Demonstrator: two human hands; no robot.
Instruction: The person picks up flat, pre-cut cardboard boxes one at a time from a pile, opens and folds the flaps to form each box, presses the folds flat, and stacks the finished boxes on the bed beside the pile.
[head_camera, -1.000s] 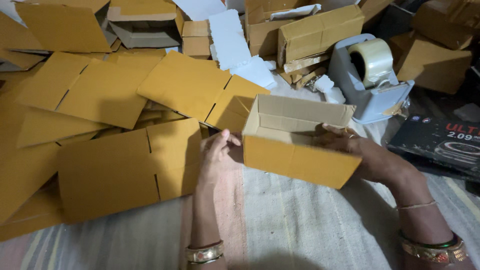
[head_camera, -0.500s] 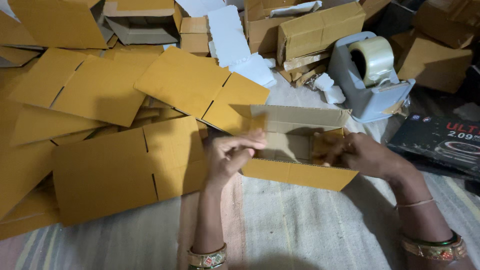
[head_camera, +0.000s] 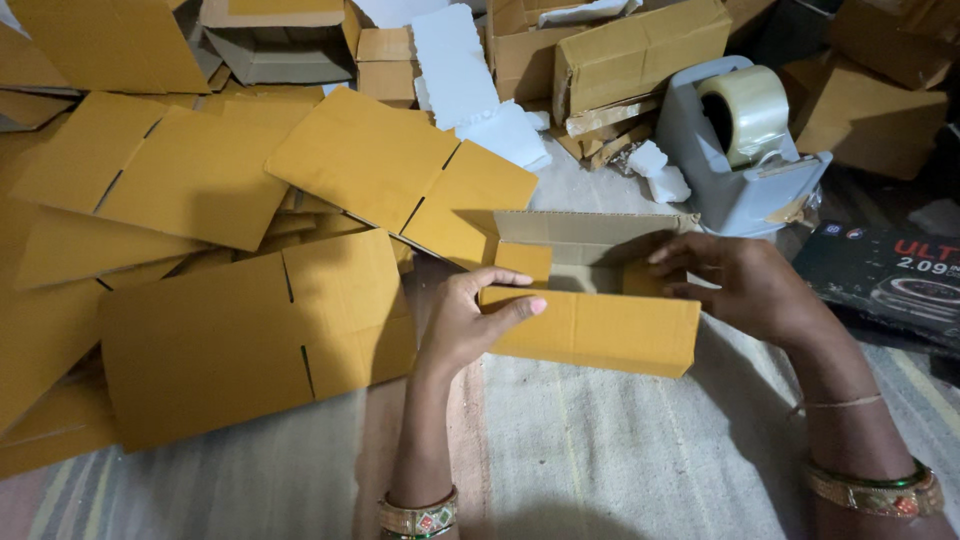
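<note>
The left hand (head_camera: 470, 325) grips the left end of a small brown cardboard box (head_camera: 590, 300), with the thumb on its near flap and the fingers over the top edge. The right hand (head_camera: 745, 285) holds the right end, its fingers curled into the open top. The box lies on a striped mat (head_camera: 600, 450), just beside flat cardboard sheets (head_camera: 250, 340) and near a grey tape dispenser (head_camera: 740, 150).

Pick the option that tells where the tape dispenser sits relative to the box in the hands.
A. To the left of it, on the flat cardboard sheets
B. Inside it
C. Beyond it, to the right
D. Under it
C: the tape dispenser stands past the box, to the right, clear of both hands.
</note>
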